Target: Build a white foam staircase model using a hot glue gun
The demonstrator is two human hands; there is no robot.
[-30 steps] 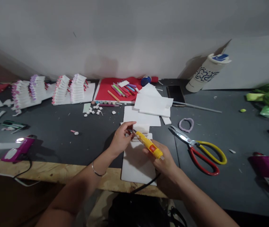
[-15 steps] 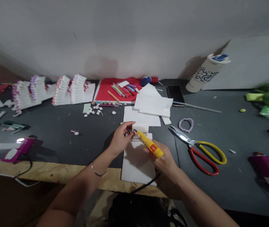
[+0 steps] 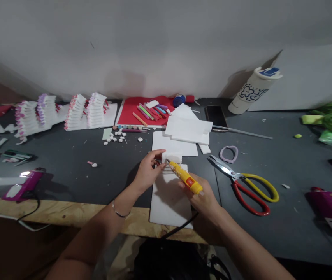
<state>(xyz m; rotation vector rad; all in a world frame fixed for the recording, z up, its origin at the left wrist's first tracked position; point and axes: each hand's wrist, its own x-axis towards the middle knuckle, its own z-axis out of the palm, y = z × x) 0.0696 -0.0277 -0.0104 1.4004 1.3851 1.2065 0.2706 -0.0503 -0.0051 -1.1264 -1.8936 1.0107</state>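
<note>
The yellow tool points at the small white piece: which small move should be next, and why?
Perhaps the right hand should guide the yellow tool slightly along the white piece, while the left hand stays near. The tool's tip appears to be at this piece, and the left hand's fingers are at its left edge.

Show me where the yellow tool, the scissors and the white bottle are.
Yellow tool [image 3: 185,177]: head view, middle of its body.
Scissors [image 3: 234,175]: head view, near the pivot between blades and handles.
White bottle [image 3: 251,93]: head view, its patterned side.
</note>
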